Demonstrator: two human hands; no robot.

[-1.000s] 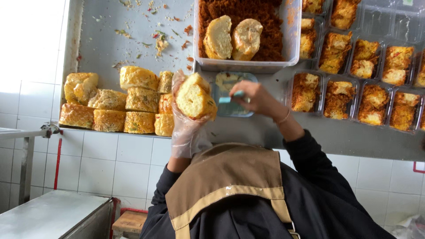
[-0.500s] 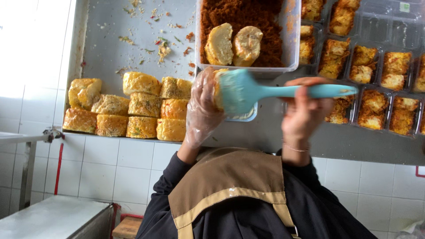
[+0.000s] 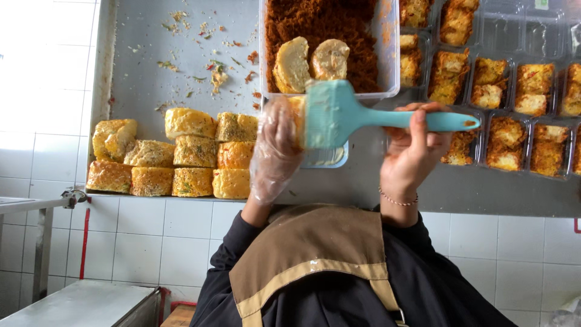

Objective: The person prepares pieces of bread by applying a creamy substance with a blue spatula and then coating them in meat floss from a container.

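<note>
The person's left hand [image 3: 275, 151], covered by a clear plastic glove, is curled around a piece of bread [image 3: 296, 118] that is mostly hidden behind the wide head of a pale blue silicone brush [image 3: 339, 115]. The bare right hand [image 3: 411, 151], with a thin bracelet at the wrist, is clenched around the brush's long handle, and the brush head lies flat against the bread. Compared with half a second ago, the hands and brush sit in nearly the same place; a second ago the bread was in plain view in the gloved hand and the right hand was down at a small clear dish [image 3: 327, 157], which now shows just behind the brush. Beyond the hands stands a clear plastic tub [image 3: 390, 42] filled with reddish-brown shredded topping, with two halved buns [image 3: 308, 60] resting on it. To one side, a block of golden herb-flecked bread pieces [image 3: 175, 157] lies on the steel table [image 3: 181, 36], which is strewn with crumbs. To the other side are rows of clear trays [image 3: 514, 91] holding topped pieces. A brown apron [image 3: 308, 248] over dark sleeves fills the near edge.
</note>
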